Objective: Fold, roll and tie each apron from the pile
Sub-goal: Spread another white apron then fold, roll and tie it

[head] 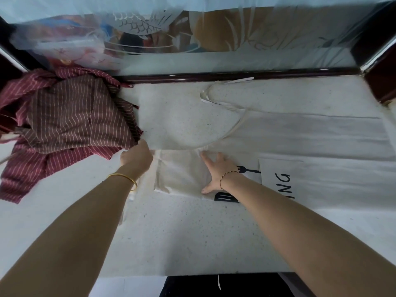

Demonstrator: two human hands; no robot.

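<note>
Pile: one heap of striped aprons (70, 125), dark red and brown with thin white stripes, crumpled at the left of the cream apron; how many lie in it cannot be told.
Left hand: the left hand (137, 156) sits at the cream apron's left end, right against the heap's edge, fingers curled down over the cloth edge there; one gold bangle (125, 177) on the wrist.
Cream apron: one cream apron (300, 138) spread flat across the speckled white table (182, 236), running from the left hand off to the right, its near part folded over; black printed letters and a small fork (248, 169) show near the right wrist.
Right hand: the right hand (216, 170) lies flat, fingers spread, pressing the folded left part of the cream apron; one red cord bracelet (228, 175) on the wrist.
Straps: pale ties (216, 99) loop on the table beyond the cream apron's left part.
Backdrop: one glass panel (235, 39) with pale etched patterns stands behind the cream apron.
</note>
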